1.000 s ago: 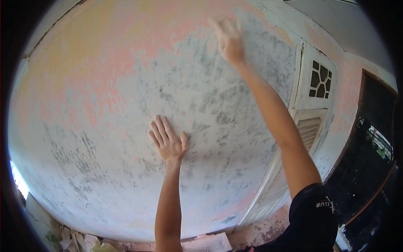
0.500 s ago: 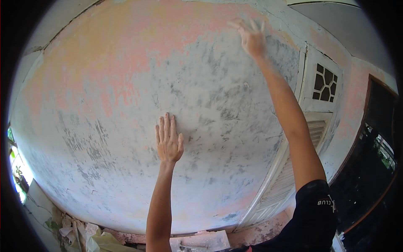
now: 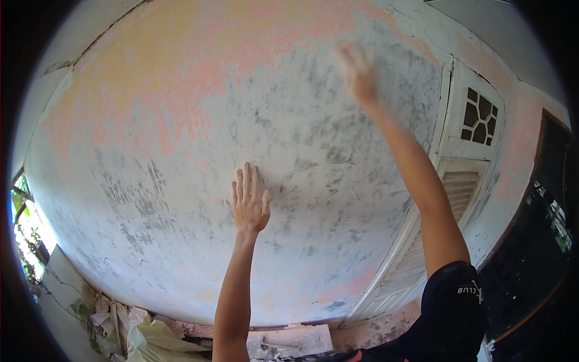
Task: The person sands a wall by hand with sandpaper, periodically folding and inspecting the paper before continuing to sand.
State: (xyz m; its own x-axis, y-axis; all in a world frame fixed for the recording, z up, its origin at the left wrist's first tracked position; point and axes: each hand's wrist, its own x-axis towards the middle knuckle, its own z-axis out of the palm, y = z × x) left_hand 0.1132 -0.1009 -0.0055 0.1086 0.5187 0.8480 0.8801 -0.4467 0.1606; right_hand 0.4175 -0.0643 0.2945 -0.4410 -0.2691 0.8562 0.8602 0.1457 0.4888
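Left hand (image 3: 249, 208) lies flat against the patchy plaster wall (image 3: 289, 241), fingers extended and thumb apart, gripping nothing. Higher and to its right, the right hand (image 3: 359, 77) is blurred; its fingers look outstretched and open, but whether it touches the wall I cannot tell. The wall fills the view before both hands, yellow and pink above, grey and whitish below. Right of it stands a white louvred door (image 3: 459, 184); a crumpled cream sheet (image 3: 155, 342) lies at lower left.
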